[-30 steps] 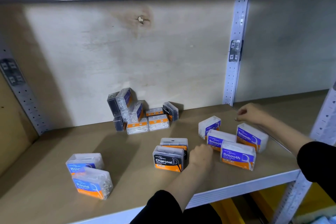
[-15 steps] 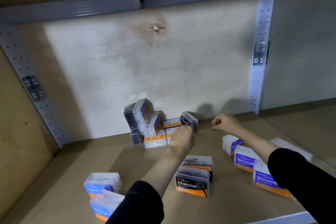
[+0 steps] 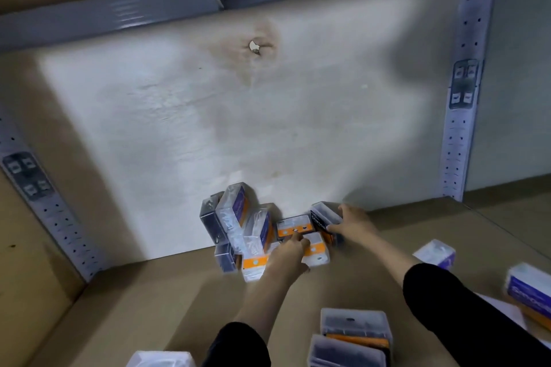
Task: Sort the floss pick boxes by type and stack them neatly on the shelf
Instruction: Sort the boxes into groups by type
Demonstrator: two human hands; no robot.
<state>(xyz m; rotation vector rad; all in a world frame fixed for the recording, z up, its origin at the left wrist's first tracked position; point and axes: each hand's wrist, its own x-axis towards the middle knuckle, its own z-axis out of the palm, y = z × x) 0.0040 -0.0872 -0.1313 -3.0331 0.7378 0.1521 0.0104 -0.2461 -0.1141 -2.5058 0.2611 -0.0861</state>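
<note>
Shelf (image 3: 119,307): pile (image 3: 238,226) at centre back, against wall (image 3: 179,128). End box (image 3: 323,216) at pile's right, right hand (image 3: 350,223) round it. Left hand (image 3: 287,253) at pile's front. Front pair (image 3: 354,319) near front edge, one behind other. Right pair (image 3: 527,289) well right of pile. Lone box (image 3: 162,359) left of front pair.

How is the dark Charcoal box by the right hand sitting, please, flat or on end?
On end: the Charcoal box shows its lettering running vertically, with the right hand gripping its side.
</note>
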